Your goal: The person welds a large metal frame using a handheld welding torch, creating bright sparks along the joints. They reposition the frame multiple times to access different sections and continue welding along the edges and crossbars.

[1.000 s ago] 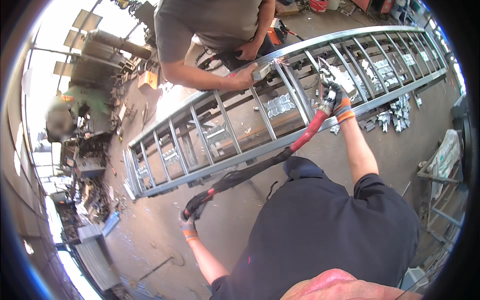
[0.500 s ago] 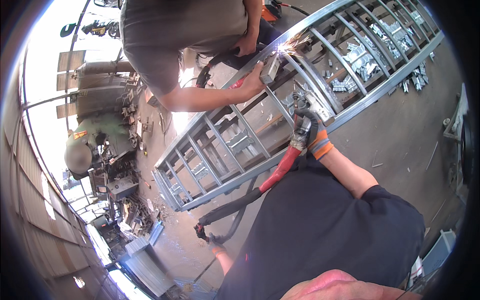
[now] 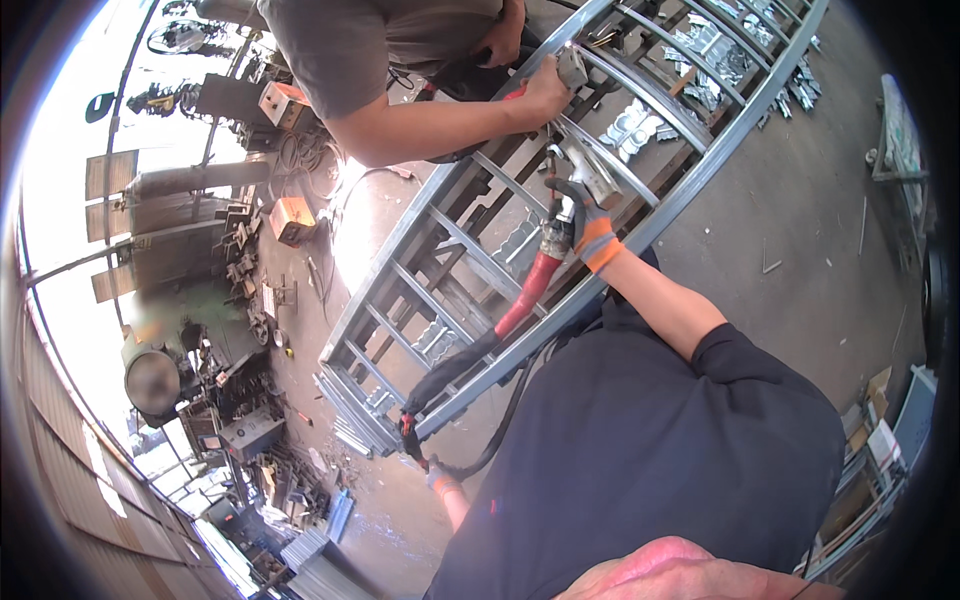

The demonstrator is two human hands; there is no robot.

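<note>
My right hand (image 3: pixel 592 232), in an orange-and-grey glove with dark fingers, is closed round the front of a welding torch (image 3: pixel 526 296) with a red handle. A squarish metal block (image 3: pixel 594 175) lies right beside its fingers; whether they also grip it I cannot tell. Down at the lower left, my gloved left hand (image 3: pixel 442 480) is closed on the black torch cable (image 3: pixel 412 440), its fingers partly hidden. Both torch and cable cross over a ladder-like galvanized steel frame (image 3: pixel 690 170). Across it, a co-worker's hand (image 3: pixel 545 92) holds another metal block (image 3: pixel 571 68) against the frame.
Stamped silvery metal pieces (image 3: pixel 715 60) lie under and past the frame's far right. Thin metal strips (image 3: pixel 355 430) stick out at its near left end. An orange box (image 3: pixel 293 220) stands on the floor leftward, near cables and machinery (image 3: pixel 250 435). A wheeled rack (image 3: pixel 895 150) is at right.
The bright sparks by the co-worker's block are gone. The whole view has shifted over the frame. My right hand and the torch appear further up and left; both hands keep their hold.
</note>
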